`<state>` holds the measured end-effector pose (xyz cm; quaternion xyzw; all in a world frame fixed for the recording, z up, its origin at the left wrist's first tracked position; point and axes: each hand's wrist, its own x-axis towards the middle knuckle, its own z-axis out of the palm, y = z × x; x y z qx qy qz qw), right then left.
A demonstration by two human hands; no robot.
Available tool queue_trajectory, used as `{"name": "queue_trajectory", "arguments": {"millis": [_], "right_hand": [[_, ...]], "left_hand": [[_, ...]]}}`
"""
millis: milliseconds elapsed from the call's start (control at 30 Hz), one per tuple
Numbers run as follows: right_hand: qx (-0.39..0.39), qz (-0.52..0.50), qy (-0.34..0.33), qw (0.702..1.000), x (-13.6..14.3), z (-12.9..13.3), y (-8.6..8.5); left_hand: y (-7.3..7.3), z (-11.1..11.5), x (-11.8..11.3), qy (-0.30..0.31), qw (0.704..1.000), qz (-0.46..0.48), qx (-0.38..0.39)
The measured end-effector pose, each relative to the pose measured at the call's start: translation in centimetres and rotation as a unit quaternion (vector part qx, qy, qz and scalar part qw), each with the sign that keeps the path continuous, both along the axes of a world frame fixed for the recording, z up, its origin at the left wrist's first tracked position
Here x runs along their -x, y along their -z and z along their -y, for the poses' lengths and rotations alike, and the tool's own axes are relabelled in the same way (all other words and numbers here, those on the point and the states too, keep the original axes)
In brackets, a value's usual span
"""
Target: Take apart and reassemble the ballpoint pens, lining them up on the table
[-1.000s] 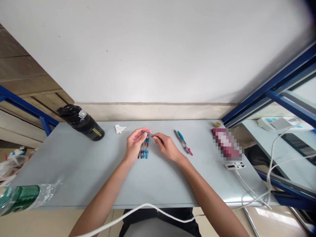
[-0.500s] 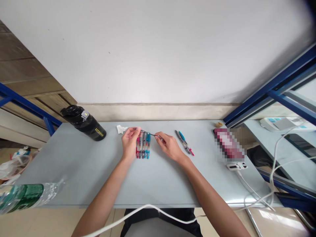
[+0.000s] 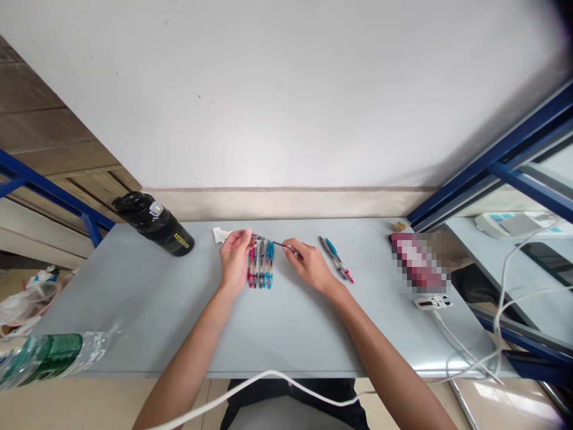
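Observation:
A thin dark rod (image 3: 271,240), like a pen or refill, is stretched between my two hands. My left hand (image 3: 236,251) pinches its left end, and my right hand (image 3: 304,260) grips the right end with curled fingers. Just below the rod, several pens (image 3: 261,272) lie side by side, upright in view, with pink, black and blue parts. To the right of my right hand lie a few more pens (image 3: 335,258), slanted on the grey table (image 3: 286,334). A crumpled white tissue (image 3: 220,235) is behind my left hand.
A black bottle (image 3: 156,226) leans in view at the back left. A clear plastic bottle with a green label (image 3: 54,356) is at the front left. On the right are a blurred red item (image 3: 418,260), a white device (image 3: 433,302) and white cables (image 3: 461,349). Blue frames flank both sides.
The view has shifted slightly. Both hands still hold the thin rod over the pens, in nearly the same pose.

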<state>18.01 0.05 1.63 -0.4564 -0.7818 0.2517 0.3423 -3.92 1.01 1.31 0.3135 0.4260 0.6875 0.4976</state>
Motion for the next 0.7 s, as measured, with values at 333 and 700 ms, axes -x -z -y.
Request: {"name": "queue_trajectory", "arguments": {"millis": [333, 700], "right_hand": [[0.004, 0.007, -0.009, 1.0, 0.3, 0.2, -0.1], [-0.004, 0.005, 0.009, 1.0, 0.0, -0.1, 0.3]], "left_hand": [[-0.2, 1.1, -1.7, 0.108, 0.994, -0.027, 0.021], [-0.3, 0.8, -0.9, 0.039, 0.999, -0.026, 0.02]]}}
